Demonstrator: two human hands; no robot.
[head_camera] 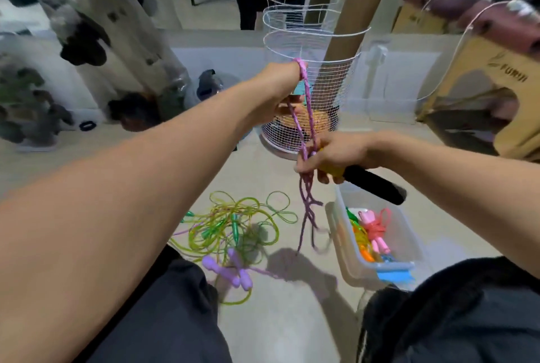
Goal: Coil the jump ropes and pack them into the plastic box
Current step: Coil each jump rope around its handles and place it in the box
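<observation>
A purple braided jump rope point(306, 117) runs in loops between my hands. My left hand point(280, 90) is raised, with the rope wrapped over it. Lower down, my right hand point(330, 158) grips the rope's loops together with its yellow and black handle point(374, 184). Loose rope ends dangle below that hand. The clear plastic box point(409, 234) stands on the floor to the right and holds coiled pink and orange ropes. A tangle of green and yellow ropes point(233, 225) and a rope with lilac handles point(230, 272) lie on the floor to the left.
A white wire basket point(315, 41) with cardboard tubes stands just behind my hands. A cardboard stool point(479, 93) is at the right. Plastic-wrapped plush toys point(111, 49) fill the left. A person stands in the background. My knees frame the bottom.
</observation>
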